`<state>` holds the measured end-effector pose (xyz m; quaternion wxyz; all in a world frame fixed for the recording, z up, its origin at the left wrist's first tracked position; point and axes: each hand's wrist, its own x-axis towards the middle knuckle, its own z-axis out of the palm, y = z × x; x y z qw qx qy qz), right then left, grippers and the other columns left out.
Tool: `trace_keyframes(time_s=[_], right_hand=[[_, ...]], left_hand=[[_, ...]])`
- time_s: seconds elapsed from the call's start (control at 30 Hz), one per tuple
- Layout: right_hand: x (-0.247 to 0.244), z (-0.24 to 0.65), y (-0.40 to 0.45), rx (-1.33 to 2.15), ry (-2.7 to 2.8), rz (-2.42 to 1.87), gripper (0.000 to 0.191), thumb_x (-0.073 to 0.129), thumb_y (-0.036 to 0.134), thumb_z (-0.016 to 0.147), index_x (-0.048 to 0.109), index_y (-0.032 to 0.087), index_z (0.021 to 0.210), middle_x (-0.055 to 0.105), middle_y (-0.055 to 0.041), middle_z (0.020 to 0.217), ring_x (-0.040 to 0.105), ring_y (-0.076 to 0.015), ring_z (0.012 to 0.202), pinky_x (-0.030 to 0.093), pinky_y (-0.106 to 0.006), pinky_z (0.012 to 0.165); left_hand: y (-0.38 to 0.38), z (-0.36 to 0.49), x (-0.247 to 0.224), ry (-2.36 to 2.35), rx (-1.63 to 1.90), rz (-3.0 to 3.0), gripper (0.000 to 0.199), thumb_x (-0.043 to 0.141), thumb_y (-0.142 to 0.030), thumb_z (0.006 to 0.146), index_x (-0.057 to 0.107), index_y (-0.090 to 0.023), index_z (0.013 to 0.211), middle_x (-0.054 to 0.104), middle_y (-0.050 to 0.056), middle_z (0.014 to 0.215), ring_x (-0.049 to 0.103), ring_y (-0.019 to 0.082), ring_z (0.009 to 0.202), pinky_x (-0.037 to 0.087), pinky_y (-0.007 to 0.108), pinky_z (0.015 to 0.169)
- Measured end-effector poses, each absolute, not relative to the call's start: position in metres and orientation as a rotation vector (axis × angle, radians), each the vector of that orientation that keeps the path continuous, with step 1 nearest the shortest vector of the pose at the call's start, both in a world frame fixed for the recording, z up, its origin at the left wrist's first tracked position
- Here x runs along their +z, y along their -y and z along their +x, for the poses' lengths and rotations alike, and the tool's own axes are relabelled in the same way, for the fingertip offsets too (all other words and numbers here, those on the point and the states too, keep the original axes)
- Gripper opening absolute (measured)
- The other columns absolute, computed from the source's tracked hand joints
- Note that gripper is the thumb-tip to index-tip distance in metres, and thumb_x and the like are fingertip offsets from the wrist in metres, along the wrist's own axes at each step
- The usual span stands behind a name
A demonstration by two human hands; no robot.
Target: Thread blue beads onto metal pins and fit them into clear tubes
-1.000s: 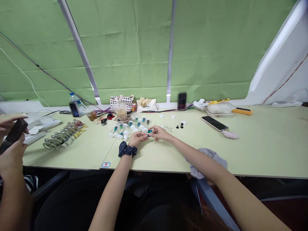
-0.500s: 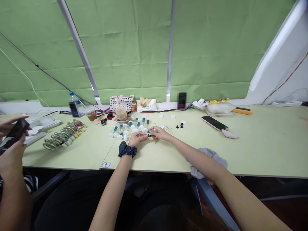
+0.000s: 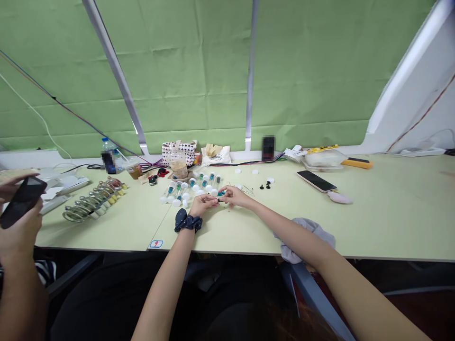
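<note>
My left hand (image 3: 203, 204), with a dark dotted scrunchie (image 3: 188, 221) at its wrist, has its fingers closed on a small black part (image 3: 220, 200). Facing it, my right hand (image 3: 235, 196) pinches at the same spot, its fingertips meeting the part's right end. Fingers cover most of the part, so its exact kind does not show. Just beyond both hands lie several clear vials (image 3: 192, 182) with white caps and blue or green contents. Thin metal pins or tools (image 3: 249, 190) rest right of them. A few small black pieces (image 3: 268, 185) stand farther right.
At left, another person's hands (image 3: 21, 232) hold a phone (image 3: 24, 201) beside a row of metal rings (image 3: 93, 201). Drink cups (image 3: 178, 166) stand behind the vials. A phone (image 3: 317, 181), a grey cloth (image 3: 308, 232) and a plastic container (image 3: 325, 160) are at right.
My right fingers have shifted slightly at the black part, and less of it shows. The other person's phone has turned so its screen faces more toward me.
</note>
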<state>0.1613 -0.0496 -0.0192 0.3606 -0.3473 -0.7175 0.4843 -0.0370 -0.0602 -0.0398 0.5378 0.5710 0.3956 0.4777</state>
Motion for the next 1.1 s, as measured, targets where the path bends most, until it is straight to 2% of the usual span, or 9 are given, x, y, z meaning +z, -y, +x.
trace_keyframes(time_s=[0.13, 0.23, 0.3, 0.4, 0.6, 0.73, 0.87, 1.03, 1.1], right_hand=[[-0.019, 0.1614, 0.0499, 1.312, 1.82, -0.941, 0.037, 0.056, 0.047, 0.08, 0.053, 0.018, 0.103, 0.057, 0.0018, 0.059, 0.058, -0.0099, 0.054, 0.049, -0.017, 0.042], [-0.0178, 0.1616, 0.0509, 1.268, 1.829, -0.913, 0.041, 0.065, 0.044, 0.073, 0.054, 0.019, 0.103, 0.06, 0.0008, 0.067, 0.059, -0.01, 0.058, 0.049, -0.016, 0.043], [-0.017, 0.1615, 0.0517, 1.261, 1.833, -0.907, 0.041, 0.068, 0.042, 0.072, 0.054, 0.019, 0.103, 0.06, 0.0014, 0.065, 0.059, -0.0101, 0.058, 0.049, -0.016, 0.043], [-0.0166, 0.1608, 0.0527, 1.317, 1.818, -0.954, 0.037, 0.058, 0.045, 0.079, 0.053, 0.018, 0.104, 0.057, 0.0027, 0.055, 0.058, -0.0097, 0.05, 0.048, -0.017, 0.041], [-0.0182, 0.1599, 0.0524, 1.23, 1.848, -0.901, 0.04, 0.066, 0.042, 0.073, 0.053, 0.019, 0.103, 0.059, 0.002, 0.062, 0.058, -0.0101, 0.055, 0.048, -0.016, 0.04], [-0.0198, 0.1596, 0.051, 1.323, 1.838, -0.96, 0.037, 0.052, 0.048, 0.082, 0.052, 0.019, 0.104, 0.058, 0.0016, 0.057, 0.057, -0.0094, 0.049, 0.049, -0.017, 0.041], [-0.0211, 0.1591, 0.0502, 1.24, 1.849, -0.933, 0.04, 0.065, 0.044, 0.073, 0.053, 0.019, 0.102, 0.059, 0.001, 0.066, 0.058, -0.0092, 0.054, 0.049, -0.016, 0.04], [-0.0213, 0.1585, 0.0508, 1.282, 1.845, -0.953, 0.036, 0.053, 0.047, 0.082, 0.053, 0.018, 0.103, 0.056, 0.0032, 0.054, 0.055, -0.008, 0.046, 0.048, -0.016, 0.04], [-0.0221, 0.1584, 0.0503, 1.278, 1.84, -0.947, 0.037, 0.055, 0.047, 0.08, 0.053, 0.018, 0.104, 0.057, 0.0028, 0.056, 0.055, -0.008, 0.047, 0.048, -0.016, 0.04]], left_hand=[[0.0612, -0.0368, -0.0391, -0.924, 1.143, 1.362, 0.042, 0.081, -0.039, 0.05, 0.065, -0.011, 0.077, 0.07, 0.007, 0.071, 0.067, 0.02, 0.067, 0.053, 0.034, 0.071], [0.0618, -0.0368, -0.0382, -0.941, 1.148, 1.353, 0.043, 0.081, -0.04, 0.05, 0.065, -0.011, 0.077, 0.07, 0.007, 0.07, 0.067, 0.02, 0.068, 0.053, 0.035, 0.072], [0.0618, -0.0369, -0.0381, -0.941, 1.134, 1.357, 0.043, 0.081, -0.04, 0.049, 0.065, -0.011, 0.077, 0.07, 0.007, 0.07, 0.067, 0.02, 0.068, 0.053, 0.035, 0.072], [0.0612, -0.037, -0.0386, -0.927, 1.13, 1.362, 0.042, 0.081, -0.039, 0.049, 0.065, -0.012, 0.077, 0.07, 0.007, 0.069, 0.067, 0.02, 0.067, 0.053, 0.035, 0.072], [0.0615, -0.0367, -0.0382, -0.914, 1.146, 1.341, 0.039, 0.081, -0.037, 0.051, 0.065, -0.011, 0.076, 0.07, 0.006, 0.069, 0.067, 0.018, 0.065, 0.053, 0.034, 0.072], [0.062, -0.036, -0.0378, -0.903, 1.151, 1.342, 0.039, 0.081, -0.036, 0.051, 0.065, -0.011, 0.077, 0.07, 0.006, 0.069, 0.067, 0.019, 0.066, 0.053, 0.034, 0.073], [0.0626, -0.0353, -0.0375, -0.916, 1.154, 1.331, 0.039, 0.081, -0.036, 0.05, 0.065, -0.011, 0.076, 0.07, 0.006, 0.069, 0.067, 0.019, 0.065, 0.053, 0.034, 0.071], [0.0627, -0.0361, -0.0371, -0.913, 1.129, 1.351, 0.04, 0.081, -0.037, 0.051, 0.065, -0.011, 0.077, 0.07, 0.007, 0.07, 0.067, 0.019, 0.068, 0.053, 0.034, 0.073], [0.0621, -0.037, -0.0376, -0.92, 1.138, 1.349, 0.041, 0.081, -0.038, 0.051, 0.065, -0.011, 0.077, 0.07, 0.006, 0.07, 0.067, 0.019, 0.068, 0.053, 0.034, 0.073]])
